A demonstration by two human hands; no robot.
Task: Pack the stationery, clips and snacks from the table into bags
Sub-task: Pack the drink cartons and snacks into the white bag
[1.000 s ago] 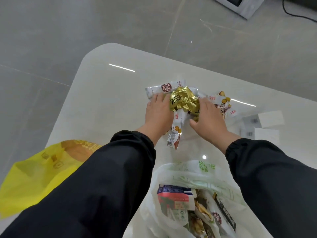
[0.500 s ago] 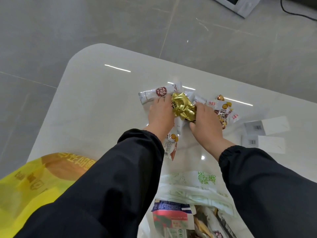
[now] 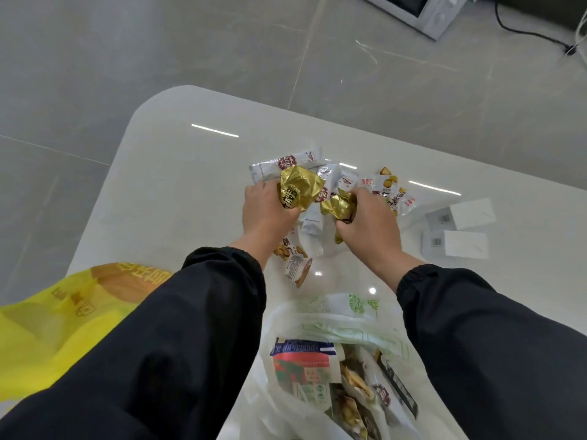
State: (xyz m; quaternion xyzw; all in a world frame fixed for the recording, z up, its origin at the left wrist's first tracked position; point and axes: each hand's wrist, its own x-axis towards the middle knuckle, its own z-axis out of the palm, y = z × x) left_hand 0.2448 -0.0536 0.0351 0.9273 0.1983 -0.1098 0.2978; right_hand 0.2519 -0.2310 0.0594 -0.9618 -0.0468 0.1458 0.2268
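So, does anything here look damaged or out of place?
One gold packet in the left hand and another in the right hand are crumpled. Beyond the table, a microwave sits oddly on the floor.

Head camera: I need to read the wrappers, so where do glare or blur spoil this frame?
In the head view, bright streaks and a bright spot glare off the glossy table; same view, the yellow bag at near left looks soft; the gold packet in the left hand shines, print creased.
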